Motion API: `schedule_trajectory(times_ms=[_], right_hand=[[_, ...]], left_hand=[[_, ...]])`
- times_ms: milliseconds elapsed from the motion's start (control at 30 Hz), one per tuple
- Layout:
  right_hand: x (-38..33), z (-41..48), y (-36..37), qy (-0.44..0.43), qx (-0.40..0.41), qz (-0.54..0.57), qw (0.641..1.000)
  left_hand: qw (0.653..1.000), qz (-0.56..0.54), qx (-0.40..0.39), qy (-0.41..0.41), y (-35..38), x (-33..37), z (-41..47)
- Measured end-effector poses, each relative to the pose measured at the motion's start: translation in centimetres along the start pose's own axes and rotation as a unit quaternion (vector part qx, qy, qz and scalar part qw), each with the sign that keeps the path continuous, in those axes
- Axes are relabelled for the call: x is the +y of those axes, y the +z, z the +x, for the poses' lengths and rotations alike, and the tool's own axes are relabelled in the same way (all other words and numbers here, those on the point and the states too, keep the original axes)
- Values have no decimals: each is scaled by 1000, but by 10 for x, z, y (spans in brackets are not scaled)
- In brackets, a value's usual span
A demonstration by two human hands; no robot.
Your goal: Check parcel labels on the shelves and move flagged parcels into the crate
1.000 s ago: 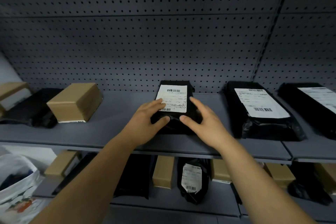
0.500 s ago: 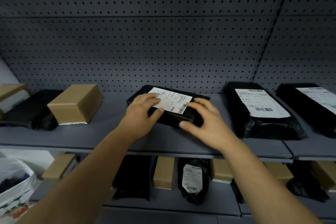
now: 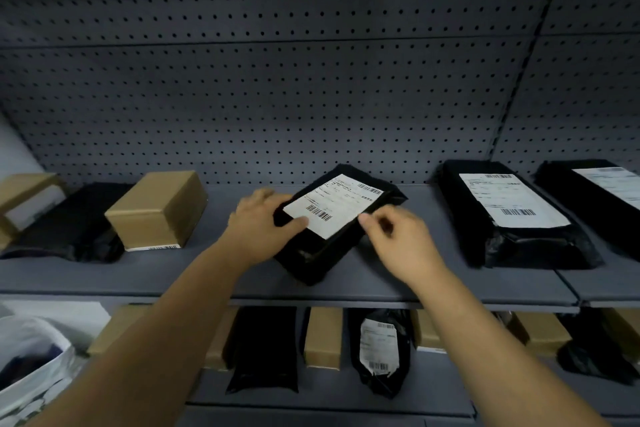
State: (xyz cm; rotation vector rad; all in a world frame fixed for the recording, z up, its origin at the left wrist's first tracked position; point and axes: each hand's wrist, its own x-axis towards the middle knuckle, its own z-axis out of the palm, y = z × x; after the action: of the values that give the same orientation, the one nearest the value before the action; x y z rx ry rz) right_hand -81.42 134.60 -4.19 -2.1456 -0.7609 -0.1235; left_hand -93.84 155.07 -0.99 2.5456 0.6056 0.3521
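Observation:
A black poly-bag parcel point(image 3: 323, 255) with a white barcode label point(image 3: 332, 205) lies skewed on the grey upper shelf point(image 3: 173, 274), its near end tilted up. My left hand point(image 3: 258, 229) grips its left edge, thumb on the label's lower corner. My right hand point(image 3: 401, 243) is at the parcel's right edge with its fingers curled, thumb tip touching the label's edge. No crate is in view.
On the same shelf sit a brown cardboard box point(image 3: 157, 210), a black bag point(image 3: 74, 224) to the left, and two labelled black parcels point(image 3: 512, 215) point(image 3: 602, 191) to the right. The lower shelf holds several boxes and black bags. A white bag point(image 3: 31, 367) sits at lower left.
The parcel has been turned from lying crosswise to slanting toward me, and its near end has come up. Both hands have shifted along its edges.

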Motion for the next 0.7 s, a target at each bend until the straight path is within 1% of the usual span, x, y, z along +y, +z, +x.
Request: schedule_trajectory(times_ms=[33, 67, 200, 333, 433, 500, 600, 700], right_hand=[[-3, -1, 5, 10, -47, 19, 999], [-5, -1, 8, 23, -77, 31, 996], [-5, 11, 6, 68, -118, 48, 990], [2, 7, -12, 105, -135, 109, 979], [3, 1, -24, 101, -210, 124, 964], [4, 0, -24, 89, -241, 123, 959], [5, -3, -24, 77, -249, 170, 950], [9, -6, -27, 41, -220, 166, 960]], left_hand=[[998, -49, -25, -20, 2, 0, -2], [995, -90, -38, -29, 4, 2, -6], [991, -130, -23, -8, 16, 11, -19], [974, -211, -62, -59, 18, 8, -25], [960, -262, -80, -56, 20, 12, -30], [953, -288, -80, -47, 22, 14, -31], [951, -298, -69, -38, 24, 20, -36], [954, -295, -39, -34, 24, 24, -42]])
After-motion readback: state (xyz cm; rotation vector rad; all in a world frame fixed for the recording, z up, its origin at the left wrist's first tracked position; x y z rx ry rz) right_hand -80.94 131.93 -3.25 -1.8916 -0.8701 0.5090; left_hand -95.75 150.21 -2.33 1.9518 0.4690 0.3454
